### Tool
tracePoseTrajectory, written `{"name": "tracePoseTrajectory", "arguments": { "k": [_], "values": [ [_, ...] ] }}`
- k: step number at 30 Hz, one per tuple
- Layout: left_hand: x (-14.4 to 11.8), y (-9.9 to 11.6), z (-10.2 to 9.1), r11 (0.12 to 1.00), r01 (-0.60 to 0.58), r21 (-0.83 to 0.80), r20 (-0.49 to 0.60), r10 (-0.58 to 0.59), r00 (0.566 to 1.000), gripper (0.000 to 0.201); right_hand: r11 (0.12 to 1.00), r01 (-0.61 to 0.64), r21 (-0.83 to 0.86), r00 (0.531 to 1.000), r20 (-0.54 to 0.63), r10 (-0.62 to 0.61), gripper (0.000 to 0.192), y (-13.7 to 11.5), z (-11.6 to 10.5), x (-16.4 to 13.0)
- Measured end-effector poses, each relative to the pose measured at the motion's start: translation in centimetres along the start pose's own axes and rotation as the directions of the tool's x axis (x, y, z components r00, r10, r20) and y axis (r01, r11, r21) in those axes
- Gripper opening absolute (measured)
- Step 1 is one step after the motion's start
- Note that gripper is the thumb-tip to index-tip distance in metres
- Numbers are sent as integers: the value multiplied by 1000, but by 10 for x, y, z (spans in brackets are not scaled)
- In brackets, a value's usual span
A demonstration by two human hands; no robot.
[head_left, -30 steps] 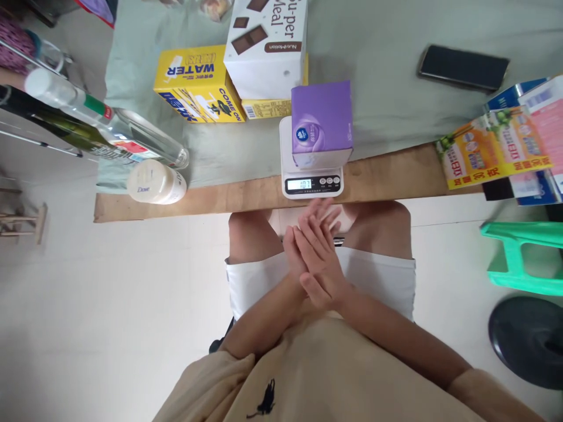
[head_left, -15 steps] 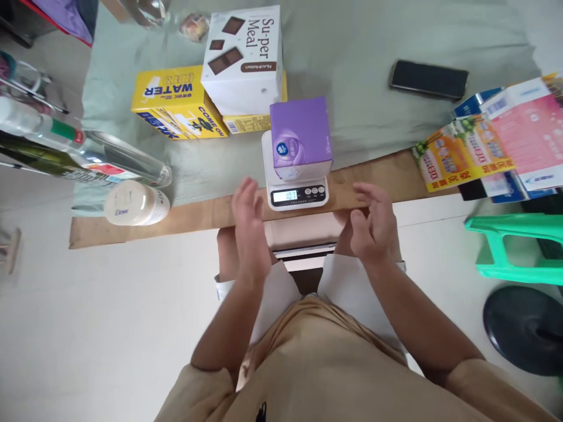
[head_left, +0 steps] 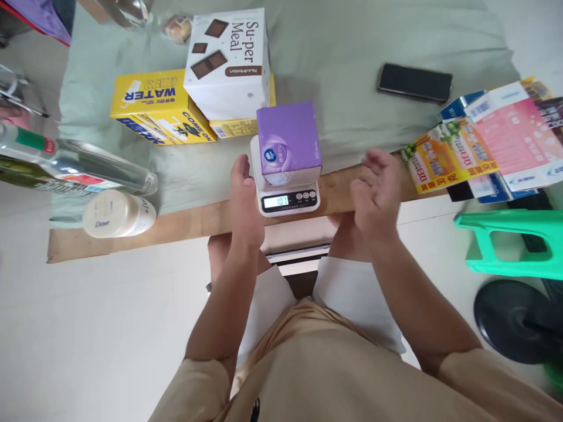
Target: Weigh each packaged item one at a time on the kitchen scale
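Note:
A purple box (head_left: 288, 138) rests on a white kitchen scale (head_left: 290, 202), whose lit display appears to read 107. Just left of the scale is my left hand (head_left: 247, 208), held edge-on with its fingers raised and nothing in it. My right hand (head_left: 378, 196) hovers to the right of the scale above the wooden table edge (head_left: 341, 184). Its fingers are loosely curved and apart, slightly blurred, holding nothing. Neither hand touches the box. Behind the scale stand a white Su-per Meal box (head_left: 226, 64) and a yellow box (head_left: 153, 105) lettered WATER.
At left, a clear bottle (head_left: 105, 164) lies near a cream Dove tub (head_left: 118, 214). A black phone (head_left: 414, 82) lies at the right on the green cloth (head_left: 334, 53). Flattened cartons (head_left: 505, 140) overhang the right edge, above a green plastic stool (head_left: 514, 240).
My right hand has moved up and slightly right, over the table edge. The left hand has risen a little beside the scale. The view has shifted, and the box stays on the scale.

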State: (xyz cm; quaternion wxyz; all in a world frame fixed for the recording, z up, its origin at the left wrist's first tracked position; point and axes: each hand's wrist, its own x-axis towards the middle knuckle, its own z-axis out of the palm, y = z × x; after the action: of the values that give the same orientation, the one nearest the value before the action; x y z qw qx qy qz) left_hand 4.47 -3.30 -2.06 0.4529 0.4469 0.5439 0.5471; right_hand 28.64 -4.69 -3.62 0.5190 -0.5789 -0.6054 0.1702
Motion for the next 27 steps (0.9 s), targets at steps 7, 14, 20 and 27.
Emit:
{"name": "tracePoseTrajectory", "arguments": {
  "k": [7,14,20,27],
  "values": [
    [-18,6,-14,997,-43,-64,5,44,999,71,759,-159,-631,931,-352,-98,55,91,-144,16],
    [-24,7,-17,999,-23,-36,41,24,999,72,549,-401,-733,912,-267,310,85,88,-148,65],
    [-27,9,-19,998,-59,-7,29,59,998,75,574,-384,-724,921,-259,289,63,94,-137,68],
    [-27,12,-24,998,-59,-29,29,60,998,68,528,-451,-720,889,-306,341,53,98,-142,76]
  ]
}}
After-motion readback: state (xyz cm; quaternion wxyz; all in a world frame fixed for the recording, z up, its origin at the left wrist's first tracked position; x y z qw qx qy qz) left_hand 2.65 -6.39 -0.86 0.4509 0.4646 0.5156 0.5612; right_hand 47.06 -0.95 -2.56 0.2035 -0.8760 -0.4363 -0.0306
